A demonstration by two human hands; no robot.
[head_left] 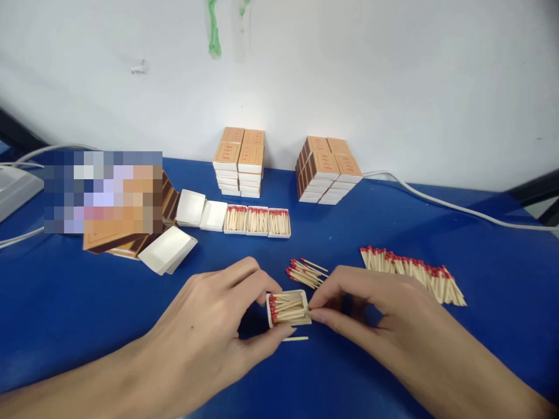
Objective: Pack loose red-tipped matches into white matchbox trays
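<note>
My left hand [218, 314] holds a small white matchbox tray [268, 314] between thumb and fingers at its left side. Red-headed matches [288, 308] lie in the tray, heads toward the left. At the tray's right end, the thumb and forefinger of my right hand [371, 314] pinch the pale end of a match; whether they hold more than one I cannot tell. Just below the tray lies a single match [299, 338], its left part hidden by my left thumb. A small heap of loose matches [303, 273] lies behind the tray.
A larger row of matches [410, 265] lies at right. Three filled trays [257, 234] stand beside empty white trays [213, 215]. Two stacks of matchboxes [239, 154] [327, 163] stand by the wall. More matchbox covers [105, 240] lie at left, near a blurred patch. A white cable [454, 212] runs at right.
</note>
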